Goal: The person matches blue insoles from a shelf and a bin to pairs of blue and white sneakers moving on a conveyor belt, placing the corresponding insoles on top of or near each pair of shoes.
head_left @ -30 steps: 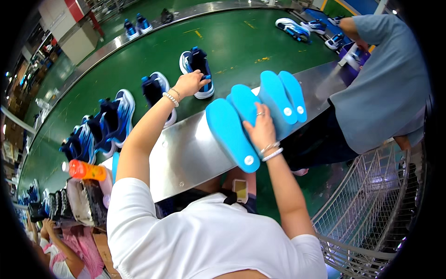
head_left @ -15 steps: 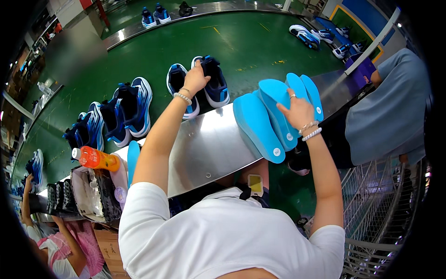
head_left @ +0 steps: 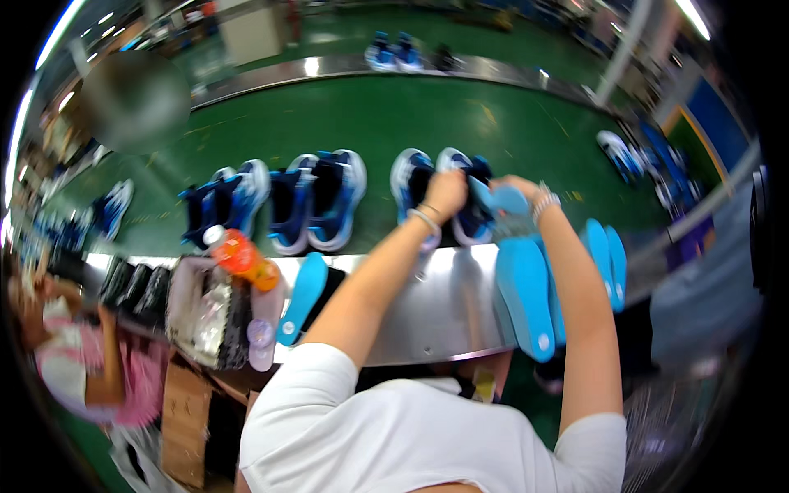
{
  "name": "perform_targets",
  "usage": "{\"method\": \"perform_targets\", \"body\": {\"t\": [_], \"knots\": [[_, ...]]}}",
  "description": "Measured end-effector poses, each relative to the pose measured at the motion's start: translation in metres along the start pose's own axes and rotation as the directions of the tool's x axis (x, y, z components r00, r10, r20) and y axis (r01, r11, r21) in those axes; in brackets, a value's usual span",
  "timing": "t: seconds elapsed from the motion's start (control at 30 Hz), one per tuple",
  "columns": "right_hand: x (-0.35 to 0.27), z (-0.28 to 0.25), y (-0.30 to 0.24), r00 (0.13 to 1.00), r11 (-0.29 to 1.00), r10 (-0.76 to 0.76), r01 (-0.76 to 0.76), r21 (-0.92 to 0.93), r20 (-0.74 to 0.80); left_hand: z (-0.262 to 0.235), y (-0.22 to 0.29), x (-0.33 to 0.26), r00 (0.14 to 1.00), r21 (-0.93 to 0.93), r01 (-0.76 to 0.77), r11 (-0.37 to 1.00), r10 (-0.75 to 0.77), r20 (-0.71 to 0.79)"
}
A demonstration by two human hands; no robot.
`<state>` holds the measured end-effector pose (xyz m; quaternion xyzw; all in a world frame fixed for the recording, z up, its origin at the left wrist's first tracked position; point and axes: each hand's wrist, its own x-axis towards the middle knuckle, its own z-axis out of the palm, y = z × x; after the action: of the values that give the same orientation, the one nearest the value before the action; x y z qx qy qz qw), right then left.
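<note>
Here: left hand (head_left: 446, 194) pinching navy shoe (head_left: 472, 226); right hand (head_left: 521, 188) gripping blue insole (head_left: 509, 200); laid-out insoles (head_left: 523, 287), white round heel labels (head_left: 544, 342), print blurred.

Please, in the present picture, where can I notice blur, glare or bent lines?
All in the head view: the right hand and the blue insole it holds look smeared; the far metal rail bows, with a bright glare spot; a round patch at upper left is blurred.
</note>
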<state>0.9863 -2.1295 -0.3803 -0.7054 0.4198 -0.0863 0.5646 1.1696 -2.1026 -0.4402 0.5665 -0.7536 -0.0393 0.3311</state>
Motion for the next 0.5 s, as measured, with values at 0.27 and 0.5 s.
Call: {"method": "perform_targets", "body": {"t": [0.27, 0.5], "knots": [[0.079, 0.075, -0.006, 0.878, 0.561, -0.007, -0.393, -0.729, -0.479, 0.002, -0.012, -0.014, 0.980, -0.188, 0.142, 0.972, -0.165, -0.111], [0.119, 0.044, 0.053, 0.929, 0.516, -0.040, -0.295, -0.804, -0.367, 0.009, -0.012, -0.013, 0.977, -0.195, 0.103, 0.975, -0.135, -0.162]]}}
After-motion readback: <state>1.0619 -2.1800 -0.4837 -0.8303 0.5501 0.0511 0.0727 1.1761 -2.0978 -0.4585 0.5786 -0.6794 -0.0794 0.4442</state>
